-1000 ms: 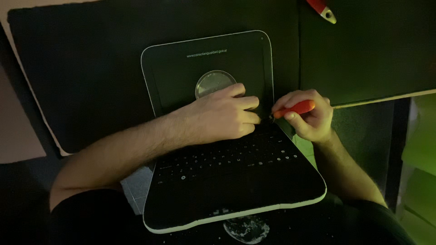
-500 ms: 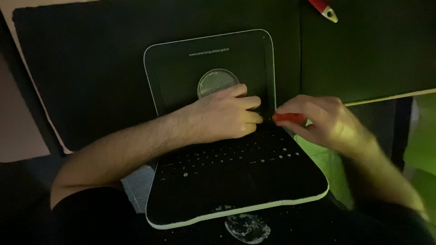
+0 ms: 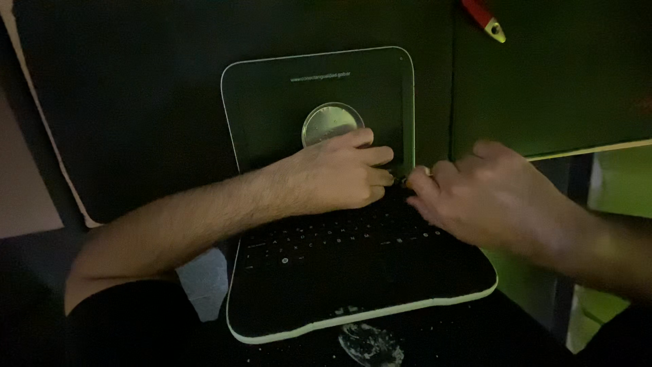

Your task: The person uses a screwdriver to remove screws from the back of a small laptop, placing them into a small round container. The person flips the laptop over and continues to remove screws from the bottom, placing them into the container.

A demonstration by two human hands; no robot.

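The fingertips of the left hand (image 3: pixel 337 175) and the right hand (image 3: pixel 490 197) meet at one spot, near the right end of the hinge line of a small black laptop with rounded corners and a pale rim (image 3: pixel 353 299). The left fingers are curled and pressed together, knuckles up, tips bearing on the hinge area. The right fingers are bunched and pinch something small at the same spot; it is hidden by the hand and blurred, so I cannot tell what it is.

The laptop lies opened out flat on the dark desk (image 3: pixel 136 102), keyboard half toward the desk's near edge, lid half toward the far edge. Its long axis runs near to far, leaning slightly right at the far end. A round silvery disc (image 3: pixel 326 122) sits on the lid half, just beyond the left knuckles.

Judging by this, work at the hinge is under way; the case looks whole, nothing taken off yet.

A red-handled tool with a yellowish tip (image 3: pixel 483 15) lies near the desk's far right corner, well apart.
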